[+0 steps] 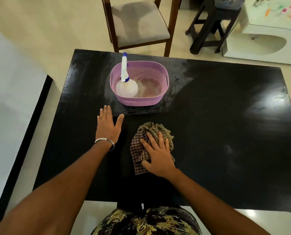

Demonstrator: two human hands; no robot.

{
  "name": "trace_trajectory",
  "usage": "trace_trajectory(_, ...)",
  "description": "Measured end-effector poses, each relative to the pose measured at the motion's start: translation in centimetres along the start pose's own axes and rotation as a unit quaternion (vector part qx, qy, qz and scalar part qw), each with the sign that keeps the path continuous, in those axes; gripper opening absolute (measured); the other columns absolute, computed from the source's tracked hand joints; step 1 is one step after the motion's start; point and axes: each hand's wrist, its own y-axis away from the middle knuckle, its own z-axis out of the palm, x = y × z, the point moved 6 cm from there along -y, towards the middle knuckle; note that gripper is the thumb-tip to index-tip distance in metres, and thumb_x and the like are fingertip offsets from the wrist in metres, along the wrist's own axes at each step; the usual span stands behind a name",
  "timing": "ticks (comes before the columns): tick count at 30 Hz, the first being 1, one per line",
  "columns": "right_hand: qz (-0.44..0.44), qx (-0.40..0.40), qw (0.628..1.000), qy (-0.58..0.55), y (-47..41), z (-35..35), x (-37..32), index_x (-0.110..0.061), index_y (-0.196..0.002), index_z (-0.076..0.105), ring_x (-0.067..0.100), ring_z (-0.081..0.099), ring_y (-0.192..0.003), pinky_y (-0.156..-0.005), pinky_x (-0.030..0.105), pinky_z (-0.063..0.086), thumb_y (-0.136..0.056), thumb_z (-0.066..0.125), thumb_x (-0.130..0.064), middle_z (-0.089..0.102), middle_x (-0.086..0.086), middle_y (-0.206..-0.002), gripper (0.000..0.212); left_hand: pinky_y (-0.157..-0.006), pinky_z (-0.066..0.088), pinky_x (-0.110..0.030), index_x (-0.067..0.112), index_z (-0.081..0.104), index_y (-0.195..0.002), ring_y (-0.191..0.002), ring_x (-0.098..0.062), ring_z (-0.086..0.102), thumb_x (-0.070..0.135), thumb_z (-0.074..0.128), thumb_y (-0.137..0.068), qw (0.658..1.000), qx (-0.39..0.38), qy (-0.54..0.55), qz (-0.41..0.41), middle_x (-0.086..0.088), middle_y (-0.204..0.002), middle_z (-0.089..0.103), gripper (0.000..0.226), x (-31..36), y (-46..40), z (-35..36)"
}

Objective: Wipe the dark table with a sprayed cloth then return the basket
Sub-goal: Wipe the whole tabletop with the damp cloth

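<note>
A checked brown cloth [142,138] lies crumpled on the dark table [217,133], near its front middle. My right hand [158,155] presses flat on the cloth with fingers spread. My left hand [109,126] rests open, palm down, on the bare tabletop just left of the cloth. A little beyond my left hand stands a purple woven basket [160,95]. Inside it, at the left, is a white spray bottle [126,87] with a blue and white nozzle. Wet streaks show on the table around the basket.
A wooden chair with a grey seat [138,22] stands behind the table's far edge. A dark stool [211,26] and a white low table [266,31] are at the back right. A white surface [9,99] borders the left.
</note>
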Motion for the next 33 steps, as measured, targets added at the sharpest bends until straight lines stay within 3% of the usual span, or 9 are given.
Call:
trace_trajectory(2,-0.015,0.000,0.998,-0.058,-0.5,-1.2,-0.3,-0.041,-0.156,0.020,0.035,-0.012,-0.152,-0.120,0.058,-0.008,-0.081,0.043,-0.060,0.002,-0.006,-0.168,0.081,-0.121,0.000,-0.035,0.013,0.010,-0.154,-0.150,-0.018,-0.001,0.058,0.026,-0.097,0.999,0.014,0.031,-0.013,-0.003,-0.162,0.007,0.075,0.1,-0.5,-0.6)
trace_trajectory(4,-0.007,0.080,0.985,-0.155,-0.8,-3.7,0.0,-0.037,-0.150,0.037,0.032,0.015,-0.152,-0.122,0.055,0.005,-0.081,0.051,-0.051,0.026,-0.003,-0.163,0.071,-0.121,0.002,-0.036,0.014,0.012,-0.154,-0.150,-0.017,0.002,0.056,0.026,-0.098,0.995,0.031,0.084,-0.037,-0.002,-0.162,0.009,0.071,0.3,-1.1,-1.3)
trace_trajectory(8,0.171,0.283,0.872,-0.361,-3.0,-10.6,3.5,-0.018,-0.143,0.049,0.016,0.045,-0.136,-0.114,0.031,0.032,-0.095,0.054,-0.036,0.050,0.000,-0.148,0.052,-0.121,0.016,-0.040,0.017,0.020,-0.153,-0.147,-0.022,0.020,0.052,0.029,-0.100,0.970,0.070,0.202,-0.111,-0.003,-0.160,0.022,0.064,0.9,-2.9,-3.2)
trace_trajectory(12,0.253,0.220,0.773,-0.539,-8.3,-15.2,5.2,-0.022,-0.158,0.022,0.021,0.030,-0.147,-0.119,0.041,0.028,-0.098,0.048,-0.048,0.028,0.000,-0.162,0.070,-0.116,0.025,-0.039,0.018,0.035,-0.148,-0.140,-0.023,0.035,0.050,0.031,-0.100,0.946,0.052,0.282,-0.151,-0.003,-0.153,0.037,0.058,2.6,-4.9,-3.9)
trace_trajectory(15,0.262,0.148,0.732,-0.611,-11.5,-16.3,5.3,-0.021,-0.153,0.031,0.024,0.049,-0.130,-0.106,0.047,0.045,-0.088,0.052,-0.049,0.043,0.004,-0.152,0.074,-0.107,0.041,-0.040,0.022,0.057,-0.120,-0.114,-0.019,0.054,0.051,0.034,-0.099,0.917,0.012,0.358,-0.177,-0.001,-0.131,0.057,0.042,4.1,-6.3,-3.5)
trace_trajectory(18,0.263,0.115,0.729,-0.621,-12.3,-16.7,4.1,-0.017,-0.134,0.050,0.022,0.061,-0.103,-0.089,0.042,0.056,-0.097,0.045,-0.019,0.063,0.008,-0.122,0.038,-0.097,0.044,-0.035,0.013,0.054,-0.129,-0.104,-0.018,0.053,0.040,0.040,-0.100,0.907,-0.014,0.372,-0.197,-0.005,-0.129,0.057,0.041,4.8,-7.5,-2.8)
trace_trajectory(22,0.272,0.092,0.713,-0.640,-12.0,-16.4,3.3,-0.016,-0.118,0.053,0.027,0.061,-0.107,-0.092,0.048,0.055,-0.097,0.039,-0.003,0.063,0.003,-0.100,0.029,-0.086,0.048,-0.031,0.005,0.048,-0.133,-0.112,-0.029,0.057,0.024,0.041,-0.100,0.916,-0.006,0.335,-0.220,-0.014,-0.128,0.057,0.039,4.8,-8.6,-2.6)
trace_trajectory(27,0.281,0.116,0.692,-0.655,-11.8,-16.9,3.8,-0.011,-0.111,0.050,0.023,0.061,-0.088,-0.094,0.053,0.054,-0.096,0.035,0.005,0.059,0.004,-0.092,0.027,-0.095,0.053,-0.042,0.006,0.050,-0.131,-0.109,-0.029,0.058,0.020,0.040,-0.101,0.909,-0.012,0.348,-0.229,-0.013,-0.124,0.059,0.035,5.2,-9.1,-2.3)
trace_trajectory(33,0.286,0.140,0.682,-0.658,-9.3,-18.9,7.1,-0.007,-0.123,0.054,0.030,0.064,-0.102,-0.090,0.055,0.056,-0.095,0.036,0.007,0.062,0.011,-0.107,0.036,-0.091,0.054,-0.046,0.003,0.053,-0.128,-0.106,-0.033,0.059,0.016,0.039,-0.098,0.924,-0.036,0.332,-0.188,-0.014,-0.117,0.060,0.035,9.6,-8.5,-1.6)
